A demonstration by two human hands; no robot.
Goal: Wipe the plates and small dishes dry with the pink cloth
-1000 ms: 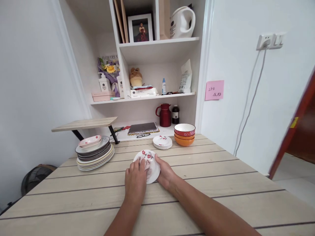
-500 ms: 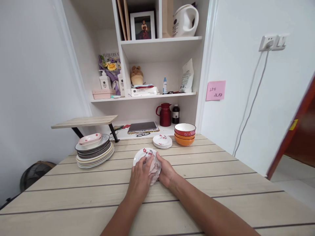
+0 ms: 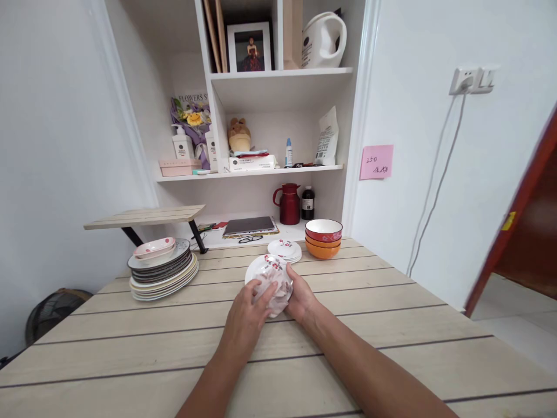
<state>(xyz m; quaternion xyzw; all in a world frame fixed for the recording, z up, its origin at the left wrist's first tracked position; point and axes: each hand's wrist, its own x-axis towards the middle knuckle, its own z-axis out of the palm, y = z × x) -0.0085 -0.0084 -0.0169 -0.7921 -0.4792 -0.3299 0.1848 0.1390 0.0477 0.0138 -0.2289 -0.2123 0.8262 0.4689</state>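
Observation:
A small white saucer (image 3: 259, 268) with red flower print is tilted up above the wooden table (image 3: 391, 325). My right hand (image 3: 300, 299) grips its right rim. My left hand (image 3: 246, 319) presses a crumpled white tissue (image 3: 275, 288) against the saucer's face, fingers closed on the tissue. Just behind the saucer lies a short stack of matching saucers (image 3: 285, 249).
A tall stack of plates (image 3: 162, 273) topped by a pink dish (image 3: 154, 248) sits at the left. Stacked red and orange bowls (image 3: 323, 237) stand at the back right. Behind are shelves with a red jug (image 3: 289, 204), a dark bottle (image 3: 307, 202) and a tablet (image 3: 249, 226).
The saucer has been lifted and shifted slightly right and away, tilting up. My left hand with the tissue has slid across its face toward the right.

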